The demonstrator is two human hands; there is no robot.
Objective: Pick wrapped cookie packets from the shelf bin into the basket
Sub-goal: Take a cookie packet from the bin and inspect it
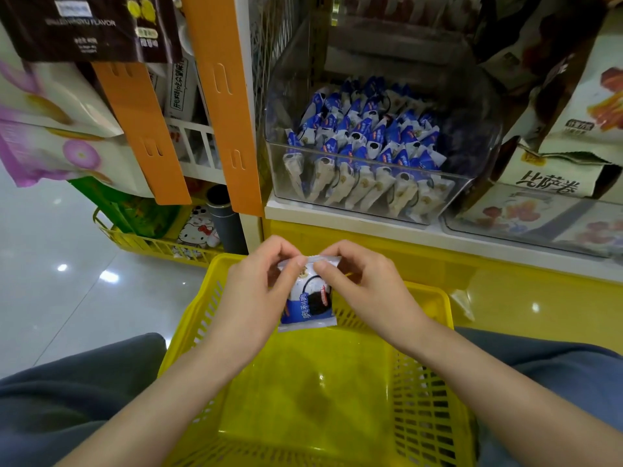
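Note:
A blue and white wrapped cookie packet (307,303) hangs upright over the far end of the yellow plastic basket (435,392). My left hand (261,284) pinches its top left edge and my right hand (362,281) pinches its top right edge. The basket sits between my knees and its floor shows no packets. On the shelf above, a clear plastic bin (448,193) holds several rows of the same blue and white packets (364,139), standing on end.
An orange shelf post (222,106) stands left of the bin. Snack bags (559,170) and another clear bin (539,224) lie to the right. A second yellow basket (148,246) with goods sits on the shiny floor at the left. Bags hang at upper left.

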